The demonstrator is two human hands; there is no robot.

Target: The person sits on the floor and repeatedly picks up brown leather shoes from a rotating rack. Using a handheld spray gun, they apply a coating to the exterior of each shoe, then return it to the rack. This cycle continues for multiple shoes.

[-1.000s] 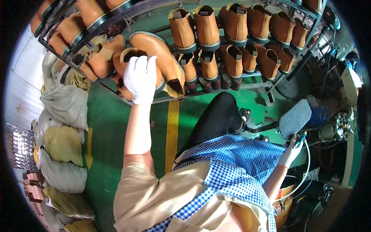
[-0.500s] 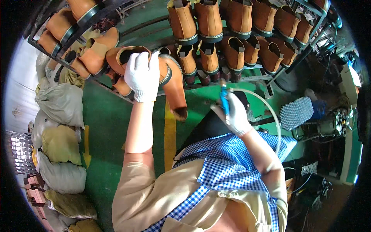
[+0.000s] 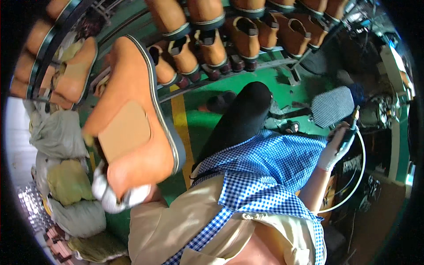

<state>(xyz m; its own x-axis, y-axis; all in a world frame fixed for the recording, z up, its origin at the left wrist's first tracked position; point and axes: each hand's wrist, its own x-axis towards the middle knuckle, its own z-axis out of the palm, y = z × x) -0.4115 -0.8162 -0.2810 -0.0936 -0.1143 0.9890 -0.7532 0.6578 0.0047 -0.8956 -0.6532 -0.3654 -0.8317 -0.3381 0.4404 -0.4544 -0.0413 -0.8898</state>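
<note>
"At the lower left of the view, what does the left hand [image 3: 106,194] have?"

"A tan ankle boot [image 3: 136,104]. The white-gloved fingers are curled firmly round its lower end. The boot covers much of that hand and the glove is blurred, so I can't tell where the thumb sits."

"And how does the boot stand?"

"Held up off the green floor [image 3: 207,95], tilted, toe toward the top of the view. The dark sole with its pale welt runs down the right side, and a beige side panel [image 3: 126,132] faces us."

"The right hand [image 3: 336,149]?"

"Well apart, over to the right, gloved too. It is closed round a nozzle tool [image 3: 350,131], the tip pointing up, and a pale hose [image 3: 363,164] bows down from it outside the forearm."

"What's near it?"

"A grey textured pad [image 3: 333,106], just above the hand in the view."

"And beyond the boot?"

"A metal rack [image 3: 274,65] with rows of similar boots [image 3: 247,37]. Filled sacks [image 3: 59,134] lie along the left, and a blue checked apron [image 3: 265,190] covers the lap."
</note>
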